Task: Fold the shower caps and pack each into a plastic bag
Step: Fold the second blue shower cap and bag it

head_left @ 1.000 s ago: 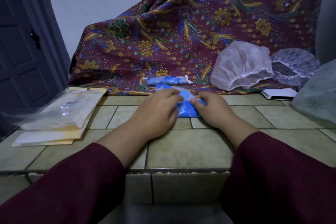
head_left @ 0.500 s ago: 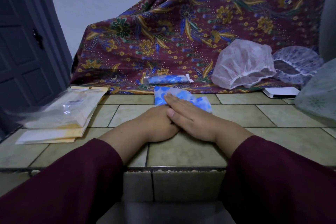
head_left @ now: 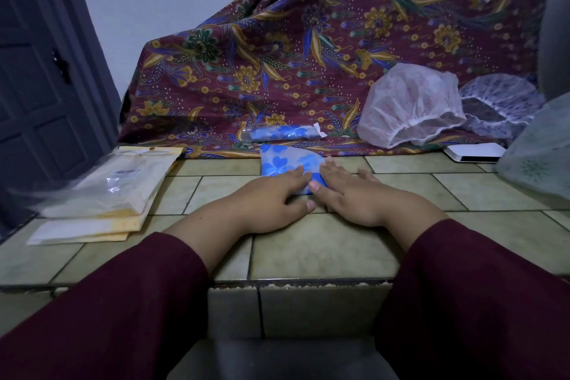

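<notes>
Head view shows, nearest, two dark red sleeves (head_left: 478,302) crossing the front lip of the tiled bench (head_left: 324,253), which drops to a lower step at 6 o'clock. Past that edge the left hand (head_left: 271,197) and right hand (head_left: 351,191) lie flat, fingers straight and spread narrow, both pressing on the near end of the blue flowered shower cap (head_left: 287,160). Neither hand grips it; the palms seem placed to squeeze air out and keep the fold from springing open, so I judge the folding step is nearly done and bagging comes next. The cap lies at 12 o'clock from the hands, its far edge touching the hem of the patterned cloth (head_left: 308,55).

At 9 o'clock a stack of plastic bags (head_left: 111,191) sits on the bench, near its left edge, and bare tile lies between it and the left hand for a reach. At 3 o'clock bare tile runs to a pale green cap (head_left: 536,157) at the frame edge.

Further back, on the cloth just beyond the folded cap, a packed blue cap (head_left: 280,133) lies in its bag, probably set aside as finished. At 1 o'clock a pink shower cap (head_left: 410,105) and a purple-patterned shower cap (head_left: 499,102) wait unfolded, with a white box (head_left: 472,153) just in front of them.
</notes>
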